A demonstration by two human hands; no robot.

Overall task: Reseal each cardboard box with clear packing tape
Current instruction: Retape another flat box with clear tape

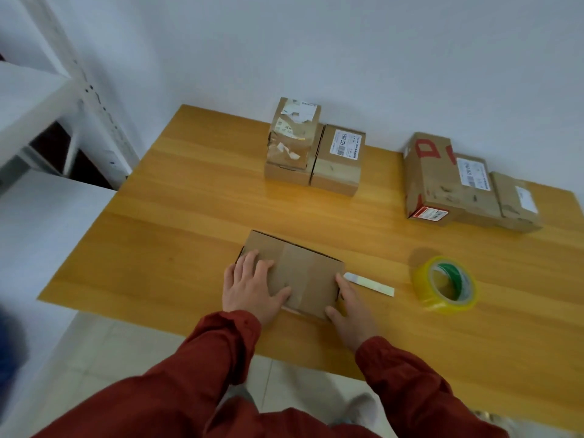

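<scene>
Both hands are on the small box (303, 273), which sits near the front edge of the table (158, 222). The left hand (252, 287) lies flat on the box top with the fingers spread. The right hand (350, 311) rests with straight fingers along the right side of the box, its thumb at the near corner. Neither hand grips anything.

I see free table surface to the left of the box and behind it. Just beside the right fingertips lies a pale strip (369, 282), and further right is the yellowish roll of tape (445, 284).

At the far edge, by the wall, stand a left group of boxes (341, 159) and a right group of boxes (442, 184), well apart from the hands. A white shelf (47, 99) stands left of the table.

What the pale strip is, I cannot tell. The labels on the boxes are too blurred to read.
</scene>
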